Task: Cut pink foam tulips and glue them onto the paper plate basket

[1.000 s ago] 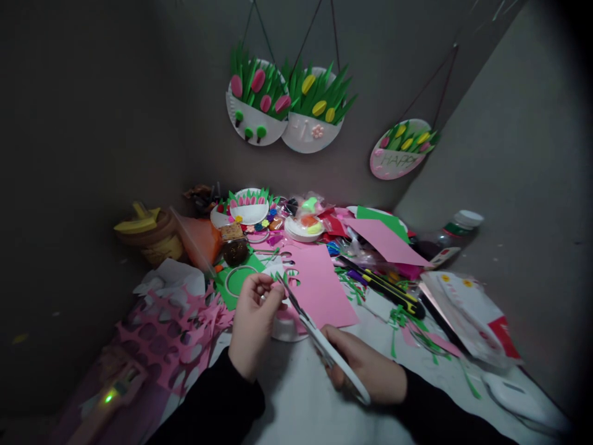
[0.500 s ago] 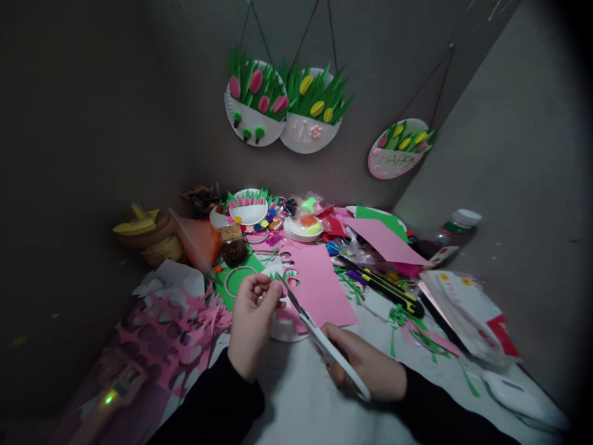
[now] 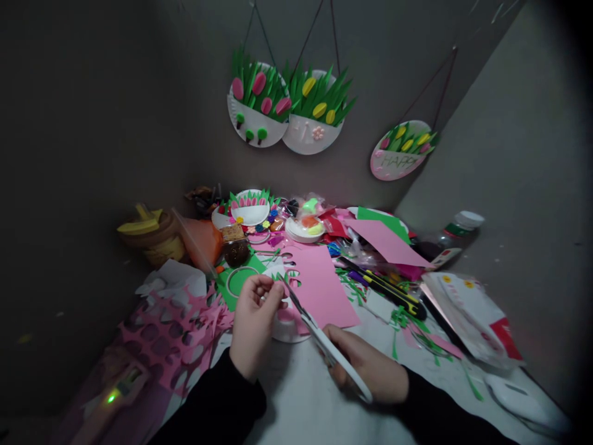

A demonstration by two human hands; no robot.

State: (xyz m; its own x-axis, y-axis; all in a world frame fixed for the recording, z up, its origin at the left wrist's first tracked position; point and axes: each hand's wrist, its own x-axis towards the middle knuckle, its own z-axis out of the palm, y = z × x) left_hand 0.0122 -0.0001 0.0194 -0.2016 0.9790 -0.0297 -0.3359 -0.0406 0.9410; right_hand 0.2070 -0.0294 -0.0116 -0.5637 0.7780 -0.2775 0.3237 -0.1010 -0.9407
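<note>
Clearly, the right grip [image 3: 370,368] is wrapped round the handles of the scissors [image 3: 319,330], which point away from it toward ten or eleven o'clock. Their tips end just beside the fingers of the left grip [image 3: 254,318], at its one o'clock; its thumb and fingertips are pressed together, and whatever may be pinched there cannot be told. Beyond the blades, at eleven o'clock from the right grip, a pink sheet [image 3: 324,290] lies on the table [image 3: 287,395], its left edge notched. Taking the left grip as the hub, a plate pocket [image 3: 252,216] sits at twelve, holding green paper blades and pink flowers. Above it hangs another pocket [image 3: 269,131] with grass and pink tulips; at one hangs a third [image 3: 308,139] with yellow ones, and between one and two a smaller, lettered pocket [image 3: 398,165] holds yellow and pink flowers. An orange-filled bag [image 3: 201,241] leans at eleven, next to a brown pot [image 3: 162,252] at ten with a yellow piece on top. Near three o'clock lie packets [image 3: 477,315]; past them, between two and three, stands a white-capped jar [image 3: 463,225], its contents too dim to make out.
</note>
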